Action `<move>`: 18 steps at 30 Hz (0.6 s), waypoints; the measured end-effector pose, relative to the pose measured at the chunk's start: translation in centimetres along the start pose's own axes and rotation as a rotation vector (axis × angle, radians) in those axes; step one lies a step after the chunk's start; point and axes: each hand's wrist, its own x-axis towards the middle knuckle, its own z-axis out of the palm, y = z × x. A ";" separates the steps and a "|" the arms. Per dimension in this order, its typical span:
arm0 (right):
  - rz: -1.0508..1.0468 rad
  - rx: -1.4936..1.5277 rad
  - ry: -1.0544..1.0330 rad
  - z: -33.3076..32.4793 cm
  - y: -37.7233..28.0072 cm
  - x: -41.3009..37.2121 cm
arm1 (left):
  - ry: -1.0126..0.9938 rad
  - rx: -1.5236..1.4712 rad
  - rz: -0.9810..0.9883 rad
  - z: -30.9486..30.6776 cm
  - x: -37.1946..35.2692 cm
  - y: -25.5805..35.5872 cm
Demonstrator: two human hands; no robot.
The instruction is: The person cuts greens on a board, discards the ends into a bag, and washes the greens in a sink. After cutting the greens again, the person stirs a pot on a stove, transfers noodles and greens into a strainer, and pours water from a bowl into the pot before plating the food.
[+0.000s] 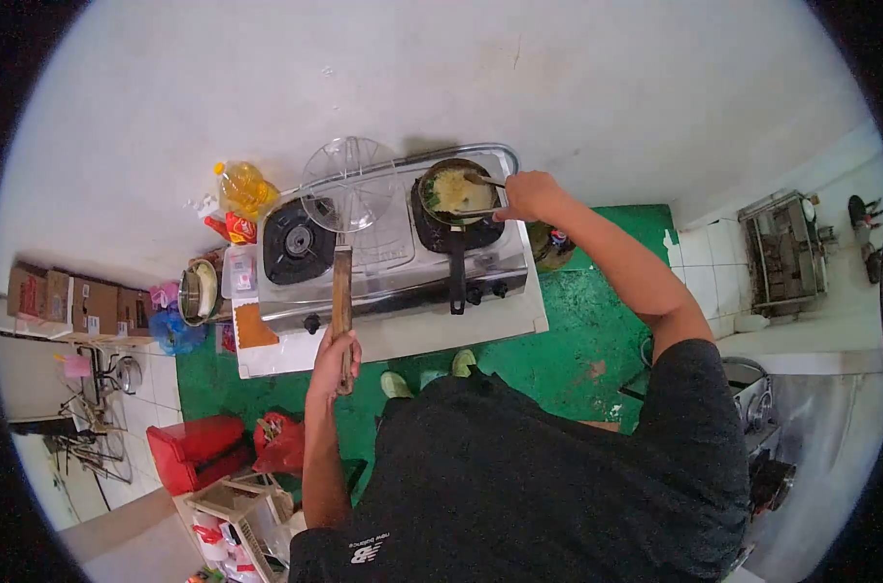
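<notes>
Left to right: metal bowl (201, 291) sits left of the stove, oil bottle (245, 188) by its back left corner. Left burner (300, 240) has no pan on it. Left forearm comes nearly straight up from the bottom of the view; left hand (336, 358) is wrapped around the lower part of a wooden handle (341, 291), fingers closed on it. That handle carries a round see-through strainer (350, 187), held over the middle of the 2-burner stove (393, 255). Pan (457, 225) is on the right burner, black handle toward the person, food (455, 191) inside. Right elbow is bent out to the side, forearm angled up and left; right hand (532, 197) pinches tongs (478, 212), 2 arms apart, ends in the pan at the food. Exact finger placement: can't tell.
</notes>
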 end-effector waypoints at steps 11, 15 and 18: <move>-0.051 0.038 -0.143 0.6 0.1 1.0 | -0.010 -0.203 0.057 1.2 0.1 1.8; -0.004 -0.017 -0.149 0.0 -0.7 0.2 | -0.123 -0.229 0.055 0.2 0.5 2.2; 0.075 -0.016 -0.046 0.5 -1.3 -0.4 | -0.124 -0.200 0.013 0.3 0.3 3.1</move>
